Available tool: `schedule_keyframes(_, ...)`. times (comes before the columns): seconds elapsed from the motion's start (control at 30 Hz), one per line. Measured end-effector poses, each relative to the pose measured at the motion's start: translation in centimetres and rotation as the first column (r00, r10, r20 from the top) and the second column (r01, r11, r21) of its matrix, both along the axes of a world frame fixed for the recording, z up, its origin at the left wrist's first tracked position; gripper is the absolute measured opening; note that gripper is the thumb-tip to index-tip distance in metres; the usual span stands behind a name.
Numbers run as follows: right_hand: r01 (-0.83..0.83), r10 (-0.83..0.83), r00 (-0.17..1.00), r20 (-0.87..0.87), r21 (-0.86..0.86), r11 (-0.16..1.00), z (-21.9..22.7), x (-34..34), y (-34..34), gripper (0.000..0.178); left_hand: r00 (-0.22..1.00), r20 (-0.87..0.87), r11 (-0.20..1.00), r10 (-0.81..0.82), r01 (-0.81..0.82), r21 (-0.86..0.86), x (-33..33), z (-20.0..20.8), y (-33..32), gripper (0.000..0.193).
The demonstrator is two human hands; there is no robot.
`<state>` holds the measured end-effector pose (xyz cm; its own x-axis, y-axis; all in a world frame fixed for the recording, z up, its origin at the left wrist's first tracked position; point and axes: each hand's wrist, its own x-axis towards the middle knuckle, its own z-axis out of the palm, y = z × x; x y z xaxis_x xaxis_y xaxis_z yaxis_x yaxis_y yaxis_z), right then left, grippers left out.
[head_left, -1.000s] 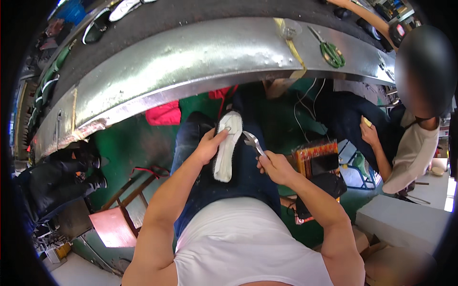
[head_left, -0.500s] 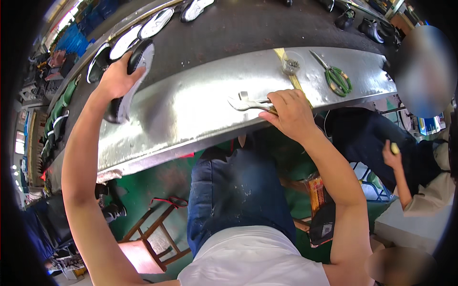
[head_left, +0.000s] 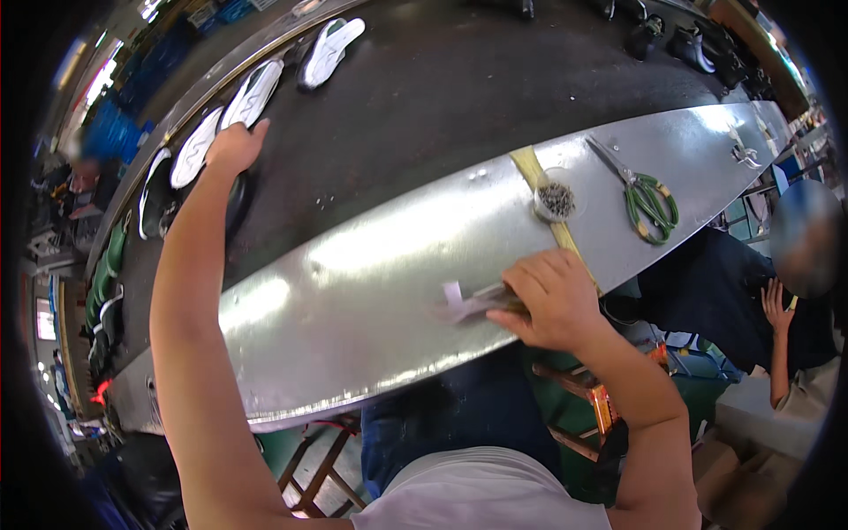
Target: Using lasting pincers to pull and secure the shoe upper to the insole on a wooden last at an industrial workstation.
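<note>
My left hand (head_left: 235,147) reaches out over the dark work surface, thumb stretched away and nothing visible in it. Its fingertips are at the near end of a white sneaker (head_left: 253,93), and whether they touch it I cannot tell. Beside my wrist, partly hidden by the forearm, lies a dark shoe (head_left: 238,201). A second white sneaker (head_left: 195,148) lies just left of the hand. Above the metal ledge (head_left: 362,322), my right hand (head_left: 554,299) is closed around the handles of lasting pliers (head_left: 463,304), whose hammer-like stub and jaws are smeared by motion.
A clear cup of small tacks (head_left: 556,200) stands by a yellow tape strip (head_left: 527,164). Green-handled scissors (head_left: 649,203) lie right of it. More shoes (head_left: 331,51) line the far left edge. A co-worker's hand (head_left: 777,307) shows at right; a wooden stool (head_left: 322,468) stands below.
My left hand has let go of the dark shoe, which now lies beside my wrist, and reaches to a white sneaker. The right hand keeps the lasting pliers; the view has shifted.
</note>
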<state>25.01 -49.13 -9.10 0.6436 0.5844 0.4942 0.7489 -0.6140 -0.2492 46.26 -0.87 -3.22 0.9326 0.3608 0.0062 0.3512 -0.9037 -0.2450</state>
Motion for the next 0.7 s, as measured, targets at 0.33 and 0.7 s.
schedule_keyframes(0.33,-0.001,0.005,0.997,-0.075,0.061,0.998,0.6,0.0,-0.2,0.045,0.799,0.557,0.881,0.225,0.078,-0.467,16.9,-8.1,-5.4,0.11)
schedule_keyframes(0.7,-0.007,0.01,0.999,-0.04,0.073,0.997,0.2,-0.6,-0.1,0.041,0.953,0.228,0.457,0.201,0.115,-0.882,-2.6,-0.2,-6.0,0.077)
